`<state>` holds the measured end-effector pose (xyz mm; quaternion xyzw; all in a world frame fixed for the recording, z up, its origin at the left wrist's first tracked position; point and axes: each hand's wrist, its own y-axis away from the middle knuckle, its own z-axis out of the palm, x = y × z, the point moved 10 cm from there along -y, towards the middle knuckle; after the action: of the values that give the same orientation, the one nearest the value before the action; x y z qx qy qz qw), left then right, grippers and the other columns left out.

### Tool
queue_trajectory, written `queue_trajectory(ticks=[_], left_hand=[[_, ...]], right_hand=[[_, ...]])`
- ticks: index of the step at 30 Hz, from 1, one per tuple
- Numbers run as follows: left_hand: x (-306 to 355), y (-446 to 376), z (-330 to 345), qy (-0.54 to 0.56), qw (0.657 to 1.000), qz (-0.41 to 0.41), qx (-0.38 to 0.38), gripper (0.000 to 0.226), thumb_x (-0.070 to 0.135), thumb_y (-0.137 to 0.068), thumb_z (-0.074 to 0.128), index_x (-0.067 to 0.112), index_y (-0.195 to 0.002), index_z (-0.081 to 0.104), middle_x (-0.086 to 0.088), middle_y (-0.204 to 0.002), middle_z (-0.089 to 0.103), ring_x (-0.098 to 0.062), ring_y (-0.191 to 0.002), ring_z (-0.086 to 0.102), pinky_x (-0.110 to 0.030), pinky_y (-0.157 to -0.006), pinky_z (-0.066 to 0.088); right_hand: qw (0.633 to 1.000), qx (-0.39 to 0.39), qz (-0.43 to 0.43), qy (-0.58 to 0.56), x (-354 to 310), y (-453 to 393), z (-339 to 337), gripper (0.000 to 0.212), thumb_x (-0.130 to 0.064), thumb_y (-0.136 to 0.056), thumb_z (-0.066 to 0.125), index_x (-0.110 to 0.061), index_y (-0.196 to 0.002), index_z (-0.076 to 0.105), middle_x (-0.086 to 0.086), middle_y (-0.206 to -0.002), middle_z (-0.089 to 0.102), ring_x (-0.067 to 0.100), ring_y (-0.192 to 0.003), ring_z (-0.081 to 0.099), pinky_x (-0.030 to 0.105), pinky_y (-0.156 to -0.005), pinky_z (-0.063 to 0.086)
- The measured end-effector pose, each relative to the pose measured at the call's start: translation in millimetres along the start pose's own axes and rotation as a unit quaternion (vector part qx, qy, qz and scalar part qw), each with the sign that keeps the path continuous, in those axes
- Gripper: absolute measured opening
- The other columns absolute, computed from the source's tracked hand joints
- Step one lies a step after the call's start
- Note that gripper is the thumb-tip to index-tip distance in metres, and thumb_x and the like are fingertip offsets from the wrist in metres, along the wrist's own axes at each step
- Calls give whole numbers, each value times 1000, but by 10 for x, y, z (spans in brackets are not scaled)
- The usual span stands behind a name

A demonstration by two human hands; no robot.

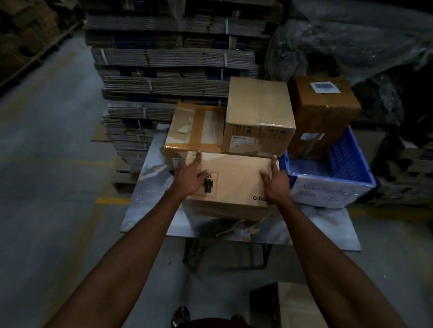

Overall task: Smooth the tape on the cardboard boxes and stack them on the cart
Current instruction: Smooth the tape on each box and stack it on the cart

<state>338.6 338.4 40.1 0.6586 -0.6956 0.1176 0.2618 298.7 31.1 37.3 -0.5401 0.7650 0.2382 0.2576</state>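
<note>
Currently: front cardboard box [231, 181], on the cart [155, 205] deck nearest the person, long axis left to right, print reading inverted. Left hand [189, 178] and right hand [273, 182] lie flat, fingers spread, on its top. Behind it, touching: low taped box [196, 127], taller box [259, 115]. Stacking apparently part done; blue crate [339, 173] alongside.

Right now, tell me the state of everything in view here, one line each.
Front box: closed, flat on the cart top.
Left hand: open, pressing the front box.
Right hand: open, pressing the front box.
Taped box: closed.
Tall box: closed, taped.
Labelled box: closed, in the blue crate.
</note>
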Motion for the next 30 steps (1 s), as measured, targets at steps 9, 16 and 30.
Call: queue_trajectory(ticks=[9, 16, 30], left_hand=[[-83, -224, 104, -40, 996, -29, -77, 79, 76, -90, 38, 52, -154, -3, -25, -164, 3, -49, -148, 17, -62, -119, 21], [898, -166, 7, -174, 964, 199, -25, 48, 37, -100, 52, 27, -147, 49, -10, -159, 34, -32, -142, 36, -45, -113, 36], [725, -258, 73, -205, 958, 190, -60, 58, 48, -102, 45, 26, -155, 34, -9, -163, 29, -30, -146, 31, -45, -115, 32]], right_hand=[[990, -50, 35, 127, -15, -143, 100, 61, -51, -107, 34, -33, -161, 11, 21, -159, 25, 50, -141, 31, 59, -113, 28], [981, -48, -163, 96, -938, -13, 345, 36, -30, -103, 54, -20, -137, 60, 6, -148, 51, 24, -133, 50, 38, -105, 45], [970, -92, -161, 157, -636, -108, 251, 54, -45, -104, 48, -28, -155, 40, 0, -165, 31, 25, -148, 33, 46, -113, 37]])
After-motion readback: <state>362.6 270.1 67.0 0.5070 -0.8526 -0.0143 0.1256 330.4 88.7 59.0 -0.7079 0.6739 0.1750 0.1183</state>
